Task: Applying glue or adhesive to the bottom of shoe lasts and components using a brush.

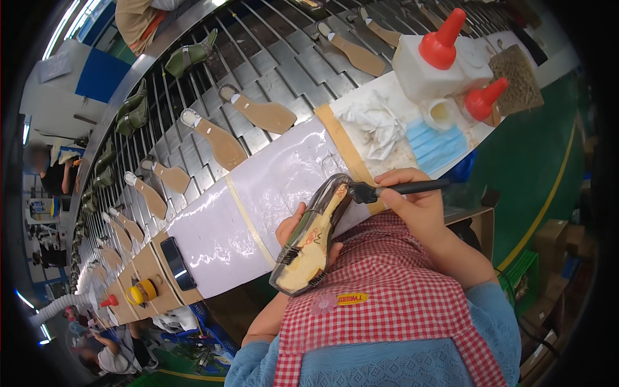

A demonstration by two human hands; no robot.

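In my left hand (289, 224) is a shoe on a last (317, 242), turned underside up, with a pale yellow bottom carrying red and dark marks. Dark green and clear material wraps its sides. My fingers close round its left side, and a thumb tip shows at the right. My right hand (416, 203) grips the black handle of a brush (419, 187). The brush head meets the shoe's narrow upper end; its bristles are hard to make out. Both hands are just above the near edge of the white work sheet (284, 174).
Beyond the sheet, a slatted metal conveyor (271, 51) carries tan soles (219, 145) and green shoes (190, 55). White bottles with red caps (442, 48), a small cup (440, 113), crumpled tissue (374, 122) and a blue mask (438, 145) stand right. A phone (178, 263) lies left.
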